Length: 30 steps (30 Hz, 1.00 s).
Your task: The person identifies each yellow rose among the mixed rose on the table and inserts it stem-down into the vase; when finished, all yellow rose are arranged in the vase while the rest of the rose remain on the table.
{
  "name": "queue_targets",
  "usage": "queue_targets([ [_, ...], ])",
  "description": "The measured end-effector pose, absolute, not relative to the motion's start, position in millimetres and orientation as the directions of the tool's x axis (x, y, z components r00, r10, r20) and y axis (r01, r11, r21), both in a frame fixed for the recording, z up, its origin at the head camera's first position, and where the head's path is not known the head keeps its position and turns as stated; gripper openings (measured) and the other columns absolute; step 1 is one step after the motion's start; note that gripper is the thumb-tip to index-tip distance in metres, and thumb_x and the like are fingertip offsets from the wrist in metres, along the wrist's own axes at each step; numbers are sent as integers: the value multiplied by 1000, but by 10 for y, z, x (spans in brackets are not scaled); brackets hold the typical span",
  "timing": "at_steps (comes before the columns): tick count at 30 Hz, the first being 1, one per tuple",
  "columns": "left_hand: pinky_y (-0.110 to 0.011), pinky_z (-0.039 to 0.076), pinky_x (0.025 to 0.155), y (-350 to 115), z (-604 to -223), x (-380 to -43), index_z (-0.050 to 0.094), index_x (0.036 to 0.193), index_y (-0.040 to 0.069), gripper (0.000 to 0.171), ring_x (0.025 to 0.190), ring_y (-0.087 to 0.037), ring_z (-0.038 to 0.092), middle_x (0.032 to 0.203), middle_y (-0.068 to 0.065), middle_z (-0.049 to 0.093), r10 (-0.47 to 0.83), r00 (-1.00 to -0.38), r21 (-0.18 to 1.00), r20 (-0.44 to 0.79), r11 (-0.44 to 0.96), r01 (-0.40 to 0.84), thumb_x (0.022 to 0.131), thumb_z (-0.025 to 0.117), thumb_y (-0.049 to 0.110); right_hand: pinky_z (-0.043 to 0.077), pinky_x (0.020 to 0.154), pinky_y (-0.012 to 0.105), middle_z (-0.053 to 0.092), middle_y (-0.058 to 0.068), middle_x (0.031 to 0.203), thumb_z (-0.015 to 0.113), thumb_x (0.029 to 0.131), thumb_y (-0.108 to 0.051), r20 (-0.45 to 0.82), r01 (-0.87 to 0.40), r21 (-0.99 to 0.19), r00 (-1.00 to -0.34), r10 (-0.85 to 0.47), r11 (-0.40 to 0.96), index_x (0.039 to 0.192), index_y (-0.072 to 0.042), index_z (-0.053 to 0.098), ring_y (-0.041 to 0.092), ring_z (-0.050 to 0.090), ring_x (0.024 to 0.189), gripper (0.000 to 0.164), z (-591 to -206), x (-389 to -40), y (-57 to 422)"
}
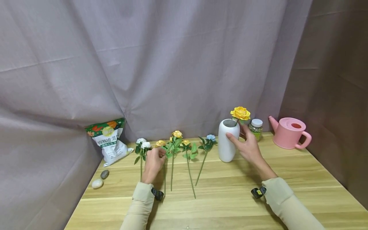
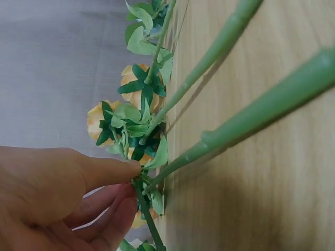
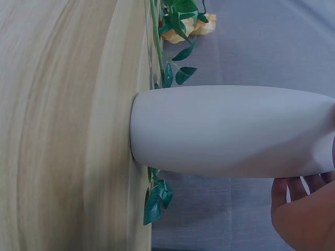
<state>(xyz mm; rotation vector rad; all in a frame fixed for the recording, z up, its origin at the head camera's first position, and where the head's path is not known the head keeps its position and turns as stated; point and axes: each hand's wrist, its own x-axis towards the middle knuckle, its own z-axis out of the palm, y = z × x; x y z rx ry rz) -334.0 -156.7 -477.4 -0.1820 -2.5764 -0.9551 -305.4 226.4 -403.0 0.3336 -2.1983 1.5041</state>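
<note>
My left hand (image 1: 153, 163) pinches the green stem of a yellow artificial rose (image 1: 160, 143) among its leaves; in the left wrist view the thumb and fingertips meet at the stem (image 2: 149, 219). My right hand (image 1: 249, 147) grips the upper side of a white vase (image 1: 226, 147), thumb at the front and fingers round the far side. The vase stands upright on the table, as the right wrist view shows its base (image 3: 140, 128). From its mouth leans one large yellow rose (image 1: 240, 113), its bloom above the right hand.
Several flowers lie across the table (image 1: 230, 204): a white one (image 1: 143, 143), yellow ones (image 1: 177, 134) and a blue one (image 1: 211, 137). A bag (image 1: 109, 140) and two pebbles (image 1: 97, 183) are at left. At right stand a white-lidded jar (image 1: 256, 129) and a pink watering can (image 1: 287, 135).
</note>
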Motion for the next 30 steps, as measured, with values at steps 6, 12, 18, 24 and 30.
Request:
queue_targets([
  [6, -36, 60, 71, -1554, -4775, -3348, 78, 90, 5, 14, 73, -18, 74, 83, -8, 77, -14, -903, 584, 430, 766, 267, 80, 76, -3, 45, 109, 46, 55, 21, 142, 70, 95, -18, 535, -480, -780, -845, 29, 401, 149, -2, 41, 36, 56, 129, 64, -4048, -3047, 2252],
  [12, -34, 60, 69, -1530, -4704, -3352, 78, 89, 7, 13, 71, -17, 73, 81, -6, 77, -25, -874, 571, 486, 766, 295, 81, 75, -3, 41, 98, 7, 55, 23, 141, 68, 96, -18, 547, -490, -763, -837, 17, 420, 153, -3, 37, 37, 56, 128, 66, -4053, -3052, 2248],
  [18, -34, 60, 71, -1498, -4580, -3323, 78, 92, 10, 13, 74, -15, 73, 83, -3, 78, -40, -867, 585, 496, 753, 300, 84, 76, 0, 47, 106, 26, 55, 24, 141, 68, 96, -18, 538, -483, -770, -843, 18, 418, 153, -4, 36, 37, 55, 128, 67, -4069, -3061, 2254],
  [24, -33, 59, 68, -1466, -4456, -3299, 78, 95, 13, 13, 73, -14, 72, 85, -2, 78, -62, -858, 603, 510, 737, 305, 88, 74, 3, 46, 109, 35, 52, 22, 145, 68, 97, -19, 527, -476, -777, -850, 13, 412, 154, -6, 35, 37, 54, 131, 68, -4077, -3064, 2252],
  [30, -33, 61, 71, -1368, -4304, -3321, 78, 97, 15, 10, 78, -16, 73, 88, 0, 77, -114, -829, 659, 548, 669, 344, 90, 74, 8, 40, 97, 6, 52, 21, 145, 68, 97, -18, 537, -486, -772, -844, 12, 410, 154, -6, 35, 37, 54, 130, 67, -4061, -3052, 2253],
])
